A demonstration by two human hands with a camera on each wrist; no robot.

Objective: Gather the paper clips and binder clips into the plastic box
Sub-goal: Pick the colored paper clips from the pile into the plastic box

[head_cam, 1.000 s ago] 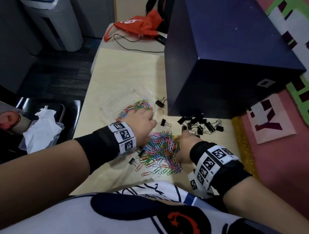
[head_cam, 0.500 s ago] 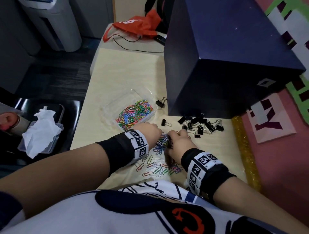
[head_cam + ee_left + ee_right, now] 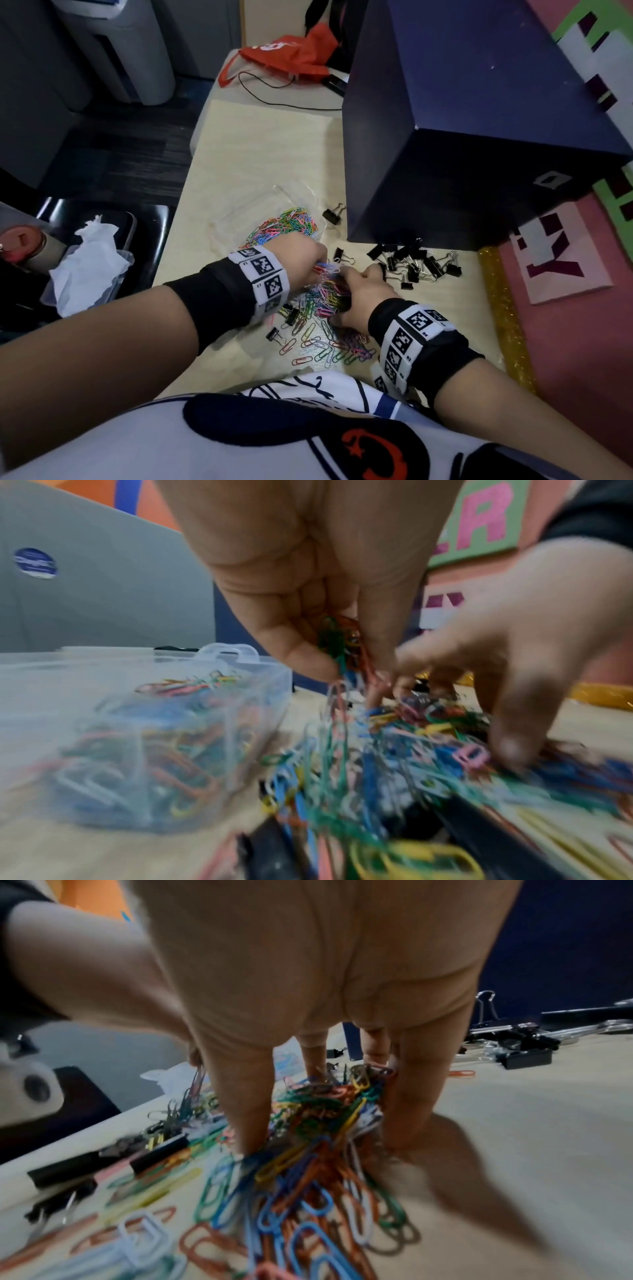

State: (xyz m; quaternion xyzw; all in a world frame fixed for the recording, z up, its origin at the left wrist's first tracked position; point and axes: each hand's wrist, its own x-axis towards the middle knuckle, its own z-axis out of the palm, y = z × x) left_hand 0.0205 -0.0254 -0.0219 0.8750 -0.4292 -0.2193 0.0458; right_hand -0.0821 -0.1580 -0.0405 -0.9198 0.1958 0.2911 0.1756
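- the loose paper clips (image 3: 329, 335) cover the near edge of the table (image 3: 274, 147), with a few binder clips (image 3: 275, 334) mixed in.
- half a second ago both hands met low on that heap; now the left hand (image 3: 301, 257) has risen a little and shifted toward the box, so a fresh batch looks ready to go in.
- the left hand pinches a small bunch of clips (image 3: 342, 642) between thumb and curled fingers, some dangling.
- the right hand (image 3: 363, 291) stands on the heap, fingers (image 3: 246, 1110) curled down around a raked-up mound.
- the two hands are nearly touching.
- the plastic box (image 3: 239, 219) sits just beyond the left hand, open and already partly filled with coloured clips.
- more black binder clips (image 3: 414, 263) lie farther right, beside the dark blue box (image 3: 479, 137), untouched.
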